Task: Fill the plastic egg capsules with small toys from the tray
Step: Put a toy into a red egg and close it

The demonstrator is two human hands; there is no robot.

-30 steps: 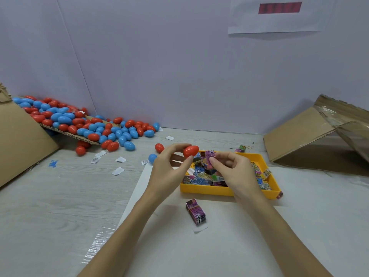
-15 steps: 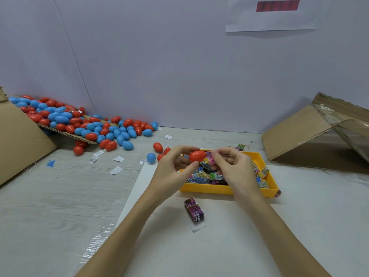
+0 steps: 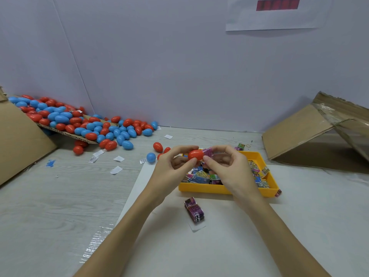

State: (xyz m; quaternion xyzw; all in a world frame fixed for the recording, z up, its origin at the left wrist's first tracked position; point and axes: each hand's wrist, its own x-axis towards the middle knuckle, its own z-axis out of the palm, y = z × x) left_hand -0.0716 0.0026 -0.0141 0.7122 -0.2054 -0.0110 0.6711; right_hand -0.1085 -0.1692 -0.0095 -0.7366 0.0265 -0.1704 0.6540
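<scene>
Left hand: the left hand (image 3: 171,168) pinches a red egg (image 3: 195,154) between thumb and fingers (image 3: 186,148), raised over the near-left corner of the tray, likely so its open end faces the other hand.
Right hand: the right hand (image 3: 229,168) has its fingers curled on a purple toy (image 3: 207,151), whose end touches the egg; I judge it is being pushed in (whether the egg is a half shell or a whole one I cannot tell).
Tray: the yellow tray (image 3: 223,189) lies just beyond the wrists, full of small wrapped toys, close enough for a short reach.
Spare toy: one more purple packet (image 3: 194,210) lies on the white sheet just before the tray.
Eggs: a pile of red and blue eggs (image 3: 83,124) spills off a cardboard flap at far left, with a few strays near the left hand.
Bench: pale wood-grain bench (image 3: 60,196), a white sheet (image 3: 259,236) over its right part, paper scraps scattered near the pile.
Room: plain pale walls meet in a corner; a paper notice (image 3: 277,13) hangs up high; cardboard boxes lean at both sides.
</scene>
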